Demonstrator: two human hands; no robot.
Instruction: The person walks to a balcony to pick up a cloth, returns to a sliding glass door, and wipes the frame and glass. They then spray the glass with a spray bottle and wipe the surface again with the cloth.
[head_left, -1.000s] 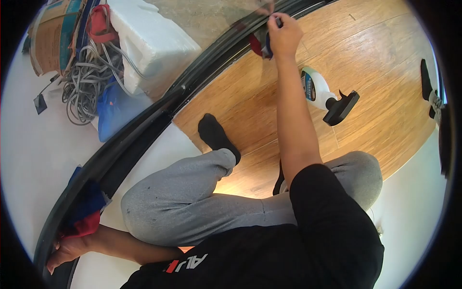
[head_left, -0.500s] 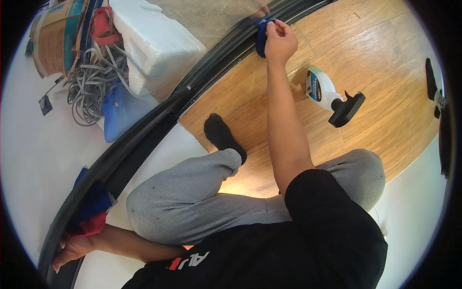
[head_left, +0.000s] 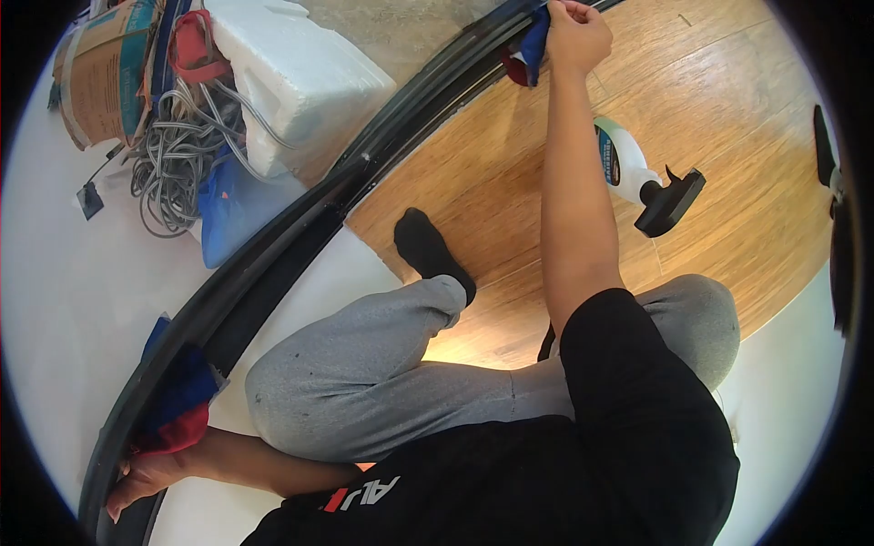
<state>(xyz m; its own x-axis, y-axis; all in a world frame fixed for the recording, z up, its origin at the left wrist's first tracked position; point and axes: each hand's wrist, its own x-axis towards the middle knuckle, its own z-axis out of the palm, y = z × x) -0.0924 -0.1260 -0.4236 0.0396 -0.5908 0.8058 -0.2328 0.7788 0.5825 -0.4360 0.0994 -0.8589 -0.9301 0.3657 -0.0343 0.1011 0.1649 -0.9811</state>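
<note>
A long black frame curves from lower left to top centre. My left hand is at its lower end, fingers bent against the frame edge and partly hidden. Just above that hand, a blue and red cloth hangs over the frame. My right hand is at the frame's upper end, its fingers pinched together at the top of another blue and dark red cloth. A spray bottle with a black trigger head lies on the wooden floor, right of my right forearm, which covers part of it.
At the upper left, beyond the frame, are a white foam block, a cardboard box, coiled grey cable and a blue bag. My socked foot rests on the wooden floor. A black object stands at the right edge.
My right hand has moved up and to the right along the frame, and more of the cloth's dark red side shows. My left hand stays at the lower end of the frame.
</note>
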